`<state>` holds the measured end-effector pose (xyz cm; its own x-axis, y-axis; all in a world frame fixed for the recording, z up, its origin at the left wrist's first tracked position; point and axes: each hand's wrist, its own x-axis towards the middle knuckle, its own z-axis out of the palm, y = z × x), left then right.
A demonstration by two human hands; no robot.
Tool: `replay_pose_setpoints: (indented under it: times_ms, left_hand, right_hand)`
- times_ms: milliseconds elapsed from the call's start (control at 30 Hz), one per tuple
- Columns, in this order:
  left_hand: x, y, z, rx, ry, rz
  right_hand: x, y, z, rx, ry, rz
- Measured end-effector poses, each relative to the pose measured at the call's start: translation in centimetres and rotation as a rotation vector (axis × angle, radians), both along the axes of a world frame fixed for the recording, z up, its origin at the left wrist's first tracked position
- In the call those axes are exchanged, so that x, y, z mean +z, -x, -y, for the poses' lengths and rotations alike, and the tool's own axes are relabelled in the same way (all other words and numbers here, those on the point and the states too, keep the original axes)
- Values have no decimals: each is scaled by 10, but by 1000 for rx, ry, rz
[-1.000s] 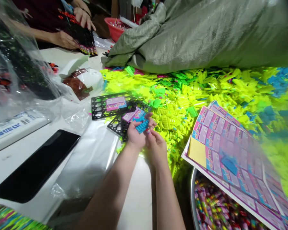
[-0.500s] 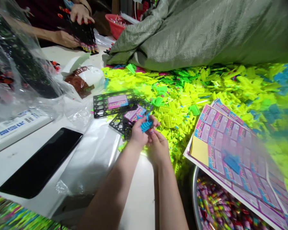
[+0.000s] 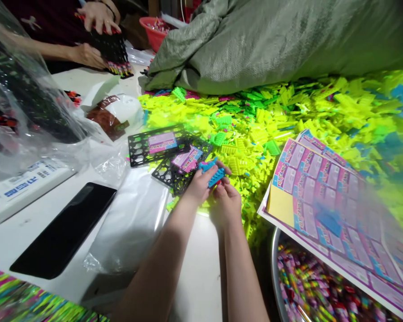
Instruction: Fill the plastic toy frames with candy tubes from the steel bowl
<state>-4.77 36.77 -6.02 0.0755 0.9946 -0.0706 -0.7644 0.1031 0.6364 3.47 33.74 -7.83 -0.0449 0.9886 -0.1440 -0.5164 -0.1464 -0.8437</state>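
left hand (image 3: 201, 183) pinches 1 blue toy (image 3: 218, 174), probably light, stiff plastic, best held by its edges; right hand (image 3: 229, 200) is curled just below, its hold unclear.

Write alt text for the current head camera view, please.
A person's left hand holds a blue ridged plastic piece, with the right hand close beside it, at a white table. Beyond spreads a pile of yellow-green plastic pieces; black perforated plates lie to the left, and printed "Toy Candy" sheets partly cover a metal bowl at right.
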Motion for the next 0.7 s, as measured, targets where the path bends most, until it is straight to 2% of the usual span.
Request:
replay_pose_setpoints:
  times_ms: [133,300,433,567,700]
  left_hand:
    - [5,-1,1,-21,-21,1]
    - [7,-4,2,-37,-25,-4]
    - [6,-5,2,9,-47,-110]
    - [5,-4,2,54,-142,-261]
    - [3,-5,1,16,-153,-301]
  right_hand:
    - [3,0,0,-41,-37,42]
    - [8,-3,2,-3,-65,15]
    - [13,-6,2,-37,-81,91]
    - [17,-6,2,-94,-102,179]
    - [15,-7,3,-142,-98,231]
